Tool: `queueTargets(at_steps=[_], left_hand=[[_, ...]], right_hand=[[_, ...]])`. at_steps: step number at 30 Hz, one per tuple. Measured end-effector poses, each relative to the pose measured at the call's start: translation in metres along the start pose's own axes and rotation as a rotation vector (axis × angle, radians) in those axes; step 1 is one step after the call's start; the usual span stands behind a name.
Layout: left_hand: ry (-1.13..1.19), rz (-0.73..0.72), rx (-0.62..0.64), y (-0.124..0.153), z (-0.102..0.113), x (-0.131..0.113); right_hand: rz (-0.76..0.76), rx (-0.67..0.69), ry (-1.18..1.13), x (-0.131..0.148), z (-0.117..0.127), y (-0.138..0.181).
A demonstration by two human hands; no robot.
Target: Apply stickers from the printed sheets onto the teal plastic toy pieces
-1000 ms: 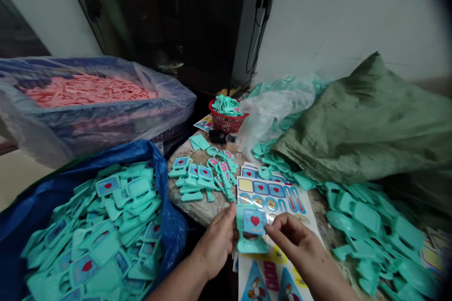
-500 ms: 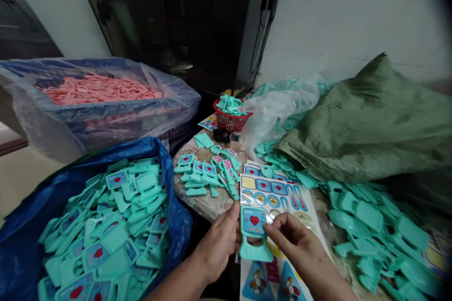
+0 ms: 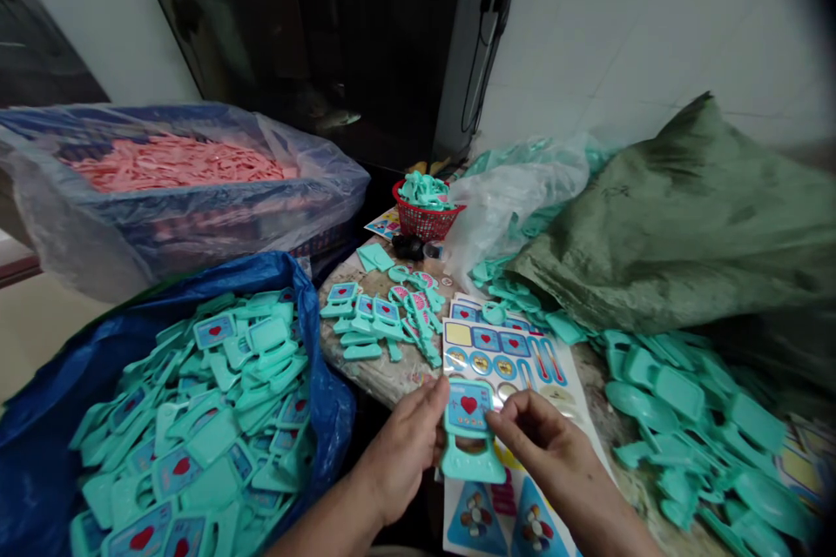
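Note:
A mint-green toy monitor [image 3: 473, 457] with a blue heart sticker on its face is held upright between my hands. My left hand [image 3: 408, 444] grips its left edge, fingers behind it. Thumb and forefinger of my right hand [image 3: 545, 435] press at the sticker's right edge, the other fingers curled. Beneath lies a sticker sheet [image 3: 568, 392] with hearts, thermometers, round pictures and pill triangles; one heart-row place shows plain yellow. Several finished toy monitors [image 3: 375, 318] with heart stickers lie on the worktop to the left of the sheet.
A blue bag [image 3: 326, 400] full of mint toy pieces stands at left. Behind it is a plastic-lined crate [image 3: 261, 209] of pink pieces. A red basket [image 3: 424, 222] stands at the back. Loose mint pieces [image 3: 679, 400] spill from a green sack [image 3: 705, 226] at right.
Both hands keep nearly the same hold on the toy monitor, with only a slight shift of the right fingers along the sticker's edge. The view has moved slightly.

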State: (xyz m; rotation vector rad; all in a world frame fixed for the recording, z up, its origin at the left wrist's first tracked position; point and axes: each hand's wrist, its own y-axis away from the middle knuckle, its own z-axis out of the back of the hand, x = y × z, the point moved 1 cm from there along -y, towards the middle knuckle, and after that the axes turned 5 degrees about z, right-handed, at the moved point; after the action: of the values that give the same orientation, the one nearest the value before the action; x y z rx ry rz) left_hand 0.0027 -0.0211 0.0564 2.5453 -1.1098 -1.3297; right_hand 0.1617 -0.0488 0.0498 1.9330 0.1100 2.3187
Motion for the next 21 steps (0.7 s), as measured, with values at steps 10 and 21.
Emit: queueTargets(at_steps=[10,21], left_hand=[[-0.448,-0.185,-0.121,0.003,0.003,0.0],[-0.942,-0.182,-0.12,0.012,0.015,-0.003]], right_hand=[[-0.011,0.007,0.755,0.001,0.003,0.005],[0.067,-0.088,0.765,-0.008,-0.002,0.005]])
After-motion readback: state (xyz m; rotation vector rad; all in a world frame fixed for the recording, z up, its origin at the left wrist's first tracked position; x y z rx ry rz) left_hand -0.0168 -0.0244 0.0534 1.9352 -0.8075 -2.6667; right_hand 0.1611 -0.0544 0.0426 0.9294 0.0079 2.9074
